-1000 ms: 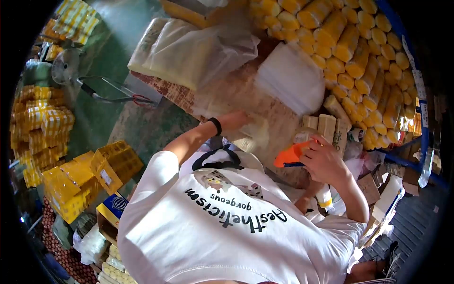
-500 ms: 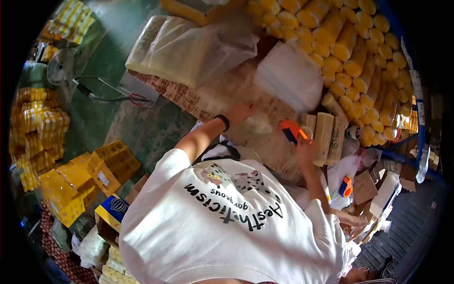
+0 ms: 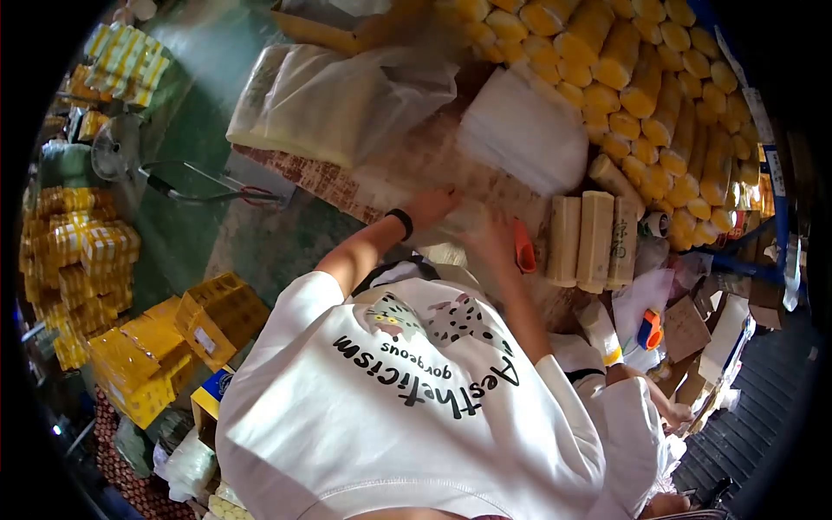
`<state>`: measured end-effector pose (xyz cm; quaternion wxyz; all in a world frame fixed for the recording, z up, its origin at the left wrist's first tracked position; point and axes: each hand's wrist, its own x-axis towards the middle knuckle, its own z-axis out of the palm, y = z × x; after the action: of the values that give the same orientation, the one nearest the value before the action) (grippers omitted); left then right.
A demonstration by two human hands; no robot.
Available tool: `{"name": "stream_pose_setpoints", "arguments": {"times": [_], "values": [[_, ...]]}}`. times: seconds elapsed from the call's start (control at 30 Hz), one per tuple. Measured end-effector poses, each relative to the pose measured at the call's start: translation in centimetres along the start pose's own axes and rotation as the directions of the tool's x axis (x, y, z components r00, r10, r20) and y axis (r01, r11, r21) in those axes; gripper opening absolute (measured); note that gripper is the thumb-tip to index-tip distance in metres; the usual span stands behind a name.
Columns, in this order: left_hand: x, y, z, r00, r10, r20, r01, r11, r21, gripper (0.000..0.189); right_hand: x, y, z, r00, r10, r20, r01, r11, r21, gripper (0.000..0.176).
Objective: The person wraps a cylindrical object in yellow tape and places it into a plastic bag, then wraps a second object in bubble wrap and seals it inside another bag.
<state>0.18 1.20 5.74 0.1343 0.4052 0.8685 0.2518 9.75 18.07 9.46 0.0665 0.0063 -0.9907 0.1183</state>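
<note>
My left hand [image 3: 432, 206], with a dark band on its wrist, is over the worn brown work table [image 3: 347, 188]. Its fingers are curled in at the edge of some pale, clear plastic [image 3: 458, 224], and any grip is hard to see. My right hand [image 3: 490, 236] is just across the plastic, its fingers blurred and partly hidden. Right beside it is an orange tool [image 3: 524, 246] that looks like a tape dispenser, partly covered by the hand. Wrapped pale bundles [image 3: 595, 241] stand in a row farther right.
Clear plastic bags [image 3: 308, 104] and a whitish plastic stack [image 3: 527, 130] cover the table's far side. Yellow-ended rolls [image 3: 641, 78] are piled at the back right. Yellow-taped cartons [image 3: 143, 355] sit at left. Another person's arm [image 3: 650, 394] and an orange-blue dispenser [image 3: 650, 329] are at right.
My right hand has moved left, from the orange tool to the plastic near my left hand. The orange tool now looks narrower and turned. My left hand has barely moved.
</note>
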Motion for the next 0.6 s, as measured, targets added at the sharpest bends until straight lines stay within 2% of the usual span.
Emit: {"name": "stream_pose_setpoints", "arguments": {"times": [0.07, 0.13, 0.23, 0.33, 0.43, 0.53, 0.6], "values": [[0.0, -0.4, -0.9, 1.000, 0.012, 0.020, -0.012, 1.000, -0.017, 0.025, 1.2, 0.1, 2.1, 0.994, -0.108, 0.012, 0.106, 0.991, 0.075, 0.034], [-0.1, -1.2, -2.0, 0.997, 0.049, 0.065, -0.047, 0.999, -0.022, 0.030, 2.4, 2.0, 3.0, 0.981, -0.165, 0.106, 0.129, 0.949, 0.286, 0.028], [-2.1, -4.5, -2.2, 0.976, 0.218, 0.002, -0.218, 0.976, 0.005, 0.030, 3.7, 4.4, 1.7, 0.928, -0.169, 0.331, -0.062, 0.808, 0.585, 0.017], [-3.9, -9.0, -4.6, 0.976, 0.113, 0.185, -0.148, 0.972, 0.184, 0.028, 4.2, 6.7, 4.9, 0.921, -0.142, 0.363, -0.171, 0.689, 0.705, 0.012], [-5.2, -11.3, -7.0, 0.988, -0.104, 0.115, 0.128, 0.967, -0.220, 0.025, 5.5, 7.1, 5.8, 0.923, -0.202, 0.327, -0.133, 0.631, 0.765, 0.010], [-4.7, -11.0, -6.7, 0.978, -0.198, -0.064, 0.192, 0.977, -0.091, 0.027, 6.6, 6.1, 4.2, 0.912, -0.112, 0.396, -0.181, 0.755, 0.630, 0.013], [-3.8, -10.3, -6.4, 0.958, -0.273, -0.090, 0.280, 0.957, 0.074, 0.026, 6.4, 8.1, 8.3, 0.900, -0.041, 0.434, -0.353, 0.516, 0.781, 0.012]]}}
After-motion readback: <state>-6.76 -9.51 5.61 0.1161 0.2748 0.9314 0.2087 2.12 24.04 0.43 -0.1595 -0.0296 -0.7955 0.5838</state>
